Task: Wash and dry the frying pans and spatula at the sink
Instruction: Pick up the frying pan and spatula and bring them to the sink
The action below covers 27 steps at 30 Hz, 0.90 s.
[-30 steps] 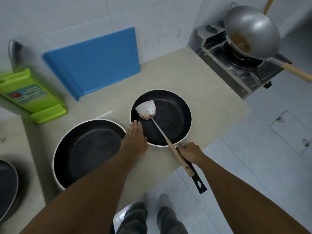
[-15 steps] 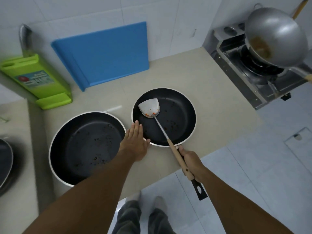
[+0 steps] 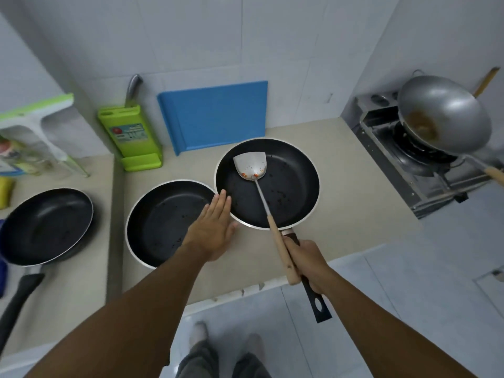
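The spatula (image 3: pixel 251 166) lies with its speckled blade in the right pan (image 3: pixel 289 186), its shaft slanting back over the near rim. My right hand (image 3: pixel 308 263) is wrapped round the spatula's wooden grip and the pan's black handle together, out past the counter (image 3: pixel 354 208) edge. My left hand (image 3: pixel 215 227) is flat, fingers straight and together, at the rim where this pan meets the middle pan (image 3: pixel 163 222). The left pan (image 3: pixel 46 225) sits well apart. Behind stand a blue board (image 3: pixel 218 118) and a green knife block (image 3: pixel 131 137). To the right, a wok (image 3: pixel 447 113) is on the stove (image 3: pixel 387 137).
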Each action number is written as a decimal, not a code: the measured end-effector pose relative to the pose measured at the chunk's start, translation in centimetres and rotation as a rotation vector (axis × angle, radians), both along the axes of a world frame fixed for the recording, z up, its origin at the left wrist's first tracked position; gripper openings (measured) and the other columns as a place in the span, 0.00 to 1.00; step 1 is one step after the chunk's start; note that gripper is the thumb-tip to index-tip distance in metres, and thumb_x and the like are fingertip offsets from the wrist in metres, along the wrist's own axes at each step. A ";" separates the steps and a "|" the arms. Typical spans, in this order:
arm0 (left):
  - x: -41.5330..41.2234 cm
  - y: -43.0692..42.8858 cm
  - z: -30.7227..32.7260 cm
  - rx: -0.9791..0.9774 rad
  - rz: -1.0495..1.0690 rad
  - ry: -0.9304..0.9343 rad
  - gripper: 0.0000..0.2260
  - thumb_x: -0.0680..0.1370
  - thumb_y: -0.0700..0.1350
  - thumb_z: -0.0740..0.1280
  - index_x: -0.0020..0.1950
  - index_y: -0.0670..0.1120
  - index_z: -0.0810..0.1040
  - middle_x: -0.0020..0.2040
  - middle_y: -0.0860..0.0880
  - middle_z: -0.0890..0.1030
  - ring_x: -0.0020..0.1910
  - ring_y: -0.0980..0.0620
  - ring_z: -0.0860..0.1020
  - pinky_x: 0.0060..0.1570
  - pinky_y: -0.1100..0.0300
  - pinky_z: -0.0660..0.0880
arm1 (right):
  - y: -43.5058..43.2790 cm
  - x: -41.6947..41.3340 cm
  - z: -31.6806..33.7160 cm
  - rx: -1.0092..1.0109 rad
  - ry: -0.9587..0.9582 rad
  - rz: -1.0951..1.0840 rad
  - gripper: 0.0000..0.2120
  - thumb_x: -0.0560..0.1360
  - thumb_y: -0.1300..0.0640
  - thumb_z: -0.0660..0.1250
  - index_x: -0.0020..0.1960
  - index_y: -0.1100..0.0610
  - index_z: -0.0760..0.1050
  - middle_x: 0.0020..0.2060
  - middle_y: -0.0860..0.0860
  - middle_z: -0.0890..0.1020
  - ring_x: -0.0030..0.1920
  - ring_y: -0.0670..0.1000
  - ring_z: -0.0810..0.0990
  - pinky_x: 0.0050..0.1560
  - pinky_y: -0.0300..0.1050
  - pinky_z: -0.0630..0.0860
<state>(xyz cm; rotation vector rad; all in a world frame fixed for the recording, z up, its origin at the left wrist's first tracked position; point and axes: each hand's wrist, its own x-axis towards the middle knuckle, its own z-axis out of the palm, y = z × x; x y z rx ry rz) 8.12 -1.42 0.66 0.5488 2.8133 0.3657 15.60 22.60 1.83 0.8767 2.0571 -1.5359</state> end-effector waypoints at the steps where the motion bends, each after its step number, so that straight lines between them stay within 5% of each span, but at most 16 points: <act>1: 0.3 -1.1 0.7 0.008 0.002 0.003 0.37 0.80 0.62 0.36 0.84 0.41 0.47 0.85 0.44 0.44 0.84 0.47 0.44 0.81 0.52 0.46 | -0.7 0.2 0.8 -0.025 0.001 0.015 0.17 0.80 0.44 0.66 0.45 0.58 0.76 0.32 0.53 0.76 0.31 0.50 0.74 0.30 0.41 0.71; 6: 2.7 -7.9 4.0 0.057 0.026 -0.035 0.37 0.79 0.59 0.39 0.84 0.42 0.49 0.85 0.45 0.44 0.84 0.47 0.44 0.82 0.48 0.49 | -5.2 1.1 3.9 -0.088 0.038 0.123 0.20 0.80 0.46 0.66 0.53 0.65 0.79 0.26 0.51 0.71 0.23 0.48 0.67 0.25 0.39 0.66; 10: 5.2 -14.9 5.2 0.010 0.037 -0.034 0.40 0.74 0.58 0.39 0.84 0.40 0.47 0.84 0.43 0.43 0.84 0.44 0.44 0.81 0.46 0.52 | -11.2 1.8 5.7 -0.062 0.087 0.228 0.15 0.79 0.46 0.67 0.44 0.58 0.75 0.27 0.52 0.71 0.23 0.49 0.67 0.25 0.41 0.67; 15: 9.2 -24.4 6.7 0.032 0.190 0.022 0.38 0.78 0.59 0.38 0.84 0.38 0.46 0.84 0.41 0.42 0.84 0.44 0.43 0.82 0.51 0.46 | -22.1 3.5 6.8 -0.101 0.081 0.306 0.14 0.81 0.46 0.65 0.50 0.58 0.74 0.28 0.52 0.70 0.23 0.49 0.64 0.24 0.41 0.65; 18: 11.7 -30.4 7.6 0.100 0.324 0.019 0.31 0.87 0.57 0.46 0.84 0.39 0.45 0.84 0.42 0.41 0.84 0.46 0.41 0.80 0.53 0.43 | -29.8 5.5 6.8 -0.136 0.076 0.316 0.15 0.80 0.45 0.66 0.56 0.57 0.71 0.28 0.52 0.70 0.22 0.48 0.64 0.23 0.41 0.63; 23: 15.2 -41.3 8.3 0.084 0.411 -0.005 0.29 0.88 0.53 0.47 0.84 0.40 0.43 0.84 0.42 0.39 0.83 0.45 0.40 0.80 0.51 0.45 | -42.1 8.9 6.6 -0.178 0.070 0.311 0.13 0.80 0.47 0.65 0.45 0.56 0.70 0.25 0.50 0.70 0.21 0.48 0.63 0.23 0.39 0.62; 27: 17.4 -48.9 8.2 0.066 0.479 -0.036 0.29 0.88 0.52 0.48 0.83 0.38 0.43 0.84 0.41 0.39 0.83 0.45 0.39 0.81 0.53 0.44 | -50.4 10.9 6.2 -0.192 0.027 0.324 0.15 0.80 0.46 0.65 0.47 0.59 0.71 0.26 0.52 0.70 0.22 0.49 0.64 0.24 0.41 0.64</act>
